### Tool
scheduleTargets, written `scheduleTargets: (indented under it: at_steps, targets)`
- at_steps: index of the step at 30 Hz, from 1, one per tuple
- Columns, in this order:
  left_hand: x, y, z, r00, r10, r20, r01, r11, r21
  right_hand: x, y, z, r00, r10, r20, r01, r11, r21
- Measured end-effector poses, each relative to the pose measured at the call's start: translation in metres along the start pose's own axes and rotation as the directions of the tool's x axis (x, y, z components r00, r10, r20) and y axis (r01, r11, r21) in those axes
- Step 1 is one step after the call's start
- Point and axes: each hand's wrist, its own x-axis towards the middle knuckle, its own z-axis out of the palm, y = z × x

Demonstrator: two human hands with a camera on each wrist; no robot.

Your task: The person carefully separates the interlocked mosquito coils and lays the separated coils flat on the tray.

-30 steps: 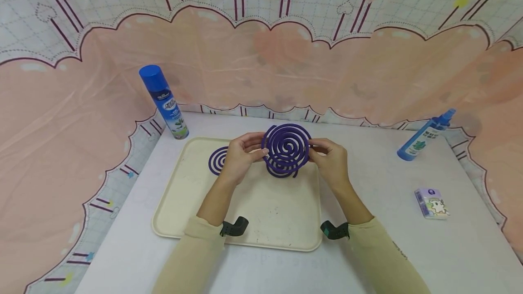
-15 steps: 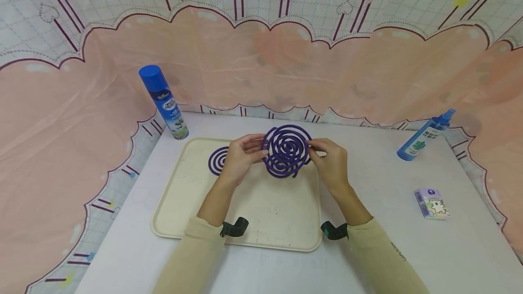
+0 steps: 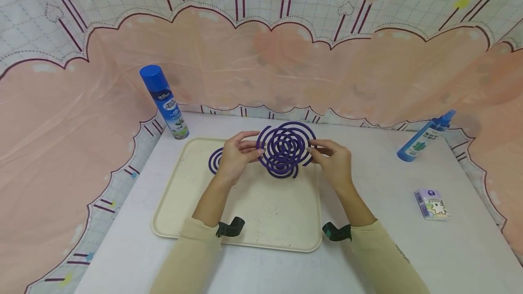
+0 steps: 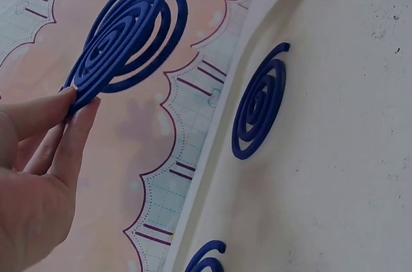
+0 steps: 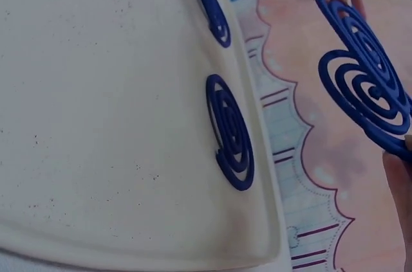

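Observation:
Two purple-blue mosquito coils, partly overlapping, are held up above the far part of the cream tray (image 3: 245, 235). My left hand (image 3: 234, 160) pinches the left edge of one coil (image 4: 98, 53) between thumb and fingers. My right hand (image 3: 337, 162) pinches the right edge of the other coil (image 5: 370, 95). Below them a third coil (image 5: 232, 132) lies flat on the tray, partly covered from above in the head view. Another coil (image 3: 213, 160) lies on the tray farther left, partly hidden behind my left hand.
A blue spray can (image 3: 165, 103) stands at the back left, beyond the tray. To the right are a blue spray bottle (image 3: 425, 136) and a small purple-and-white box (image 3: 431, 203). Patterned cloth (image 3: 261, 67) hangs behind the white table (image 3: 380, 239).
The two held coils have shifted sideways against each other and now overlap less. My hands have moved slightly apart, left hand leftward and right hand rightward.

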Motion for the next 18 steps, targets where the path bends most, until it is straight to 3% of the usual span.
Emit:
scheduleTargets:
  at_steps: [8,15,18]
  targets:
    - [-0.003,0.004,-0.013,0.999,0.049,-0.012,-0.049,0.998,0.032,0.002,0.0,-0.008,0.991,0.129,0.026,-0.132,0.983,0.128]
    - [-0.009,0.008,-0.026,0.997,0.08,-0.016,-0.078,0.993,0.086,0.001,-0.003,-0.015,0.981,0.186,0.05,-0.191,0.974,0.122]
    - [-0.012,0.009,-0.031,0.997,0.073,-0.027,-0.071,0.995,0.07,0.0,-0.005,-0.018,0.98,0.191,0.052,-0.196,0.973,0.123]
